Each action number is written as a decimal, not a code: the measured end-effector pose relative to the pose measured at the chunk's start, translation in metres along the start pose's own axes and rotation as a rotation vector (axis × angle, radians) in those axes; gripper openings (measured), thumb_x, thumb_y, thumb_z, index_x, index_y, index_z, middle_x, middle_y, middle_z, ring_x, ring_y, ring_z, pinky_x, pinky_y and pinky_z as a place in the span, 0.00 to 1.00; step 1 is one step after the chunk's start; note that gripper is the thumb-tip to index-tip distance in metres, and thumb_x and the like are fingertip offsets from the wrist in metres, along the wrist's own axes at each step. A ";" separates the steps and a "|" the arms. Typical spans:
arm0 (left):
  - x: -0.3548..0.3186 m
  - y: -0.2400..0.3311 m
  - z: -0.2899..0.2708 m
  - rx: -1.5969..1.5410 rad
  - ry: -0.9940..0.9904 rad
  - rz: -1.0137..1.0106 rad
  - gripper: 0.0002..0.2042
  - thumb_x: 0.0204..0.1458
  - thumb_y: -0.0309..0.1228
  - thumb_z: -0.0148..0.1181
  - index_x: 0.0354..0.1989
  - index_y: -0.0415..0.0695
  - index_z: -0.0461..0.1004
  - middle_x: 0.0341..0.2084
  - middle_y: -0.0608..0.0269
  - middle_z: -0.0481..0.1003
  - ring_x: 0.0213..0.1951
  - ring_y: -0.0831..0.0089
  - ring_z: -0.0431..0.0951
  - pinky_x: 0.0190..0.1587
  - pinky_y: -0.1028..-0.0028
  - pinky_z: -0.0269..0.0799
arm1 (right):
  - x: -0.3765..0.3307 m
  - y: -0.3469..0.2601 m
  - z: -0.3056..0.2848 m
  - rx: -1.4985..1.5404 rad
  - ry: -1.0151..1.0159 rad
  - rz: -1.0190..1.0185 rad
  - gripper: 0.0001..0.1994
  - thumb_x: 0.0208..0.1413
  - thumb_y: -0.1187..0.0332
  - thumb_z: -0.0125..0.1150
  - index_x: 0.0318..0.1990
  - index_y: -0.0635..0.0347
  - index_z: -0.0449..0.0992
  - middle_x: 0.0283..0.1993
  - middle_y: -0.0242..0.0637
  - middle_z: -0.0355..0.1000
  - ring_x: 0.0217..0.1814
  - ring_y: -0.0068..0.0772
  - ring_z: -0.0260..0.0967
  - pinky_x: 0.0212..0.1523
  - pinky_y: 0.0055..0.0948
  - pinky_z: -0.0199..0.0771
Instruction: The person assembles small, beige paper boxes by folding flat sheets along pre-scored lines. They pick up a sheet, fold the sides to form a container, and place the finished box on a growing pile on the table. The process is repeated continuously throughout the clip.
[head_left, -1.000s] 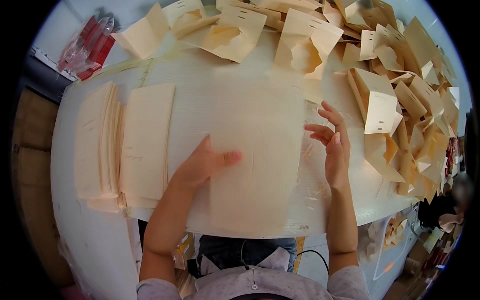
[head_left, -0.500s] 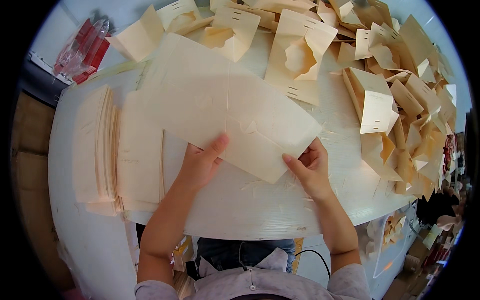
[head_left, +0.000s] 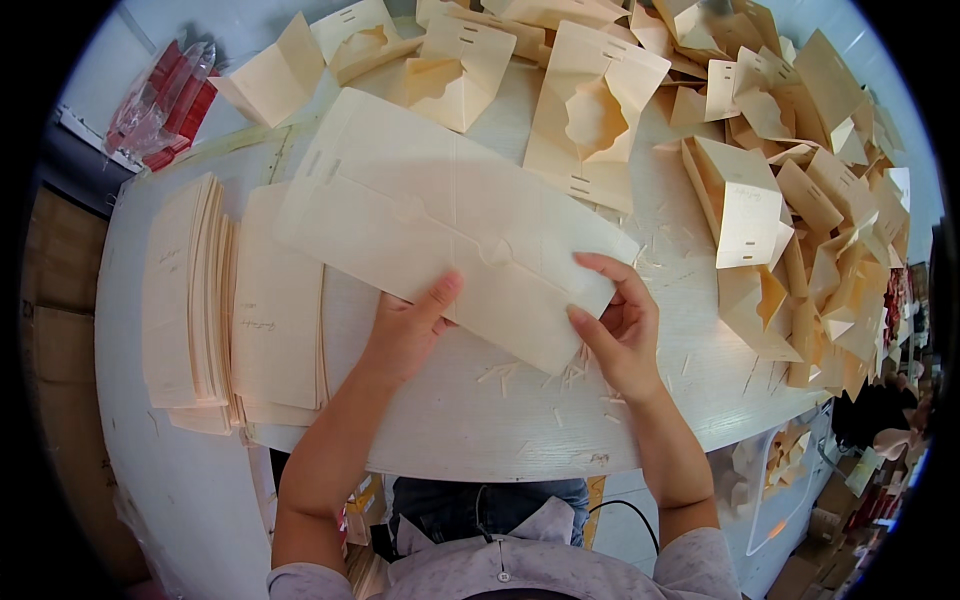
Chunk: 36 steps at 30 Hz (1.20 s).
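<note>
**Blank in hand, many folded, a thick stack left**

Hands first, nearest the body: the left hand (head_left: 405,335) lies on the near edge of a flat cream card blank (head_left: 450,225), fingers stretched over its top face and thumb out of sight beneath, so it looks like a pinch. The right hand (head_left: 622,325) grips the blank's near right corner, thumb and curled fingers closed around the edge. The blank is tilted, its near edge lifted a little off the white round table (head_left: 480,430), its far left corner reaching over toward the table's back; it appears unfolded, creases and slots showing.

Just left of the hands sits a stack of flat blanks (head_left: 230,300), fanned and thick, which I judge to be work not yet done. Small paper slivers litter the table by the right wrist.

Farther off, along the back and right rim, lies a heap of folded cream cartons (head_left: 780,200), many of them, apparently finished. A red packet (head_left: 160,100) rests at the far left.
</note>
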<state>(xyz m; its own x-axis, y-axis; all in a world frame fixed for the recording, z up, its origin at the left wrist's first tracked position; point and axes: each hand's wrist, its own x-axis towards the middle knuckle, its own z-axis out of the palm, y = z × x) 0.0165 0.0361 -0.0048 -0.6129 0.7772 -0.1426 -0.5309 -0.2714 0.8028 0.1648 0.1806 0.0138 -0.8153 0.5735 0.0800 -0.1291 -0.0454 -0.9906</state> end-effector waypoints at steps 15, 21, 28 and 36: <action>0.002 0.001 -0.002 -0.044 -0.022 -0.057 0.16 0.51 0.27 0.51 0.48 0.43 0.61 0.40 0.63 0.68 0.40 0.75 0.71 0.39 0.74 0.71 | -0.002 0.002 -0.002 0.027 -0.003 0.000 0.18 0.44 0.83 0.53 0.46 0.62 0.65 0.41 0.25 0.64 0.22 0.04 0.51 0.20 0.06 0.51; -0.002 0.001 0.001 0.044 -0.039 -0.052 0.14 0.52 0.29 0.50 0.47 0.43 0.62 0.39 0.64 0.69 0.39 0.76 0.72 0.38 0.75 0.72 | -0.002 0.006 -0.005 -0.097 0.018 -0.078 0.12 0.46 0.81 0.55 0.40 0.62 0.69 0.36 0.25 0.66 0.22 0.05 0.52 0.20 0.07 0.51; -0.004 -0.002 0.004 0.095 -0.017 -0.013 0.13 0.52 0.30 0.50 0.46 0.43 0.63 0.37 0.65 0.70 0.37 0.77 0.72 0.35 0.76 0.71 | -0.001 -0.003 -0.005 -0.155 0.040 -0.064 0.05 0.53 0.74 0.50 0.30 0.63 0.72 0.27 0.28 0.68 0.28 0.15 0.61 0.30 0.13 0.60; 0.003 0.011 0.002 -0.105 0.048 0.085 0.15 0.52 0.30 0.50 0.48 0.42 0.61 0.41 0.61 0.69 0.41 0.69 0.73 0.38 0.68 0.75 | 0.011 -0.005 -0.020 0.160 0.146 -0.087 0.18 0.49 0.70 0.54 0.49 0.61 0.64 0.53 0.36 0.57 0.49 0.26 0.56 0.45 0.23 0.59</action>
<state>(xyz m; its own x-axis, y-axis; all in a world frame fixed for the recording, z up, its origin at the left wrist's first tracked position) 0.0101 0.0364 0.0042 -0.6838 0.7219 -0.1061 -0.5327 -0.3946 0.7487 0.1677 0.2039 0.0173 -0.7086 0.6924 0.1363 -0.2926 -0.1126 -0.9496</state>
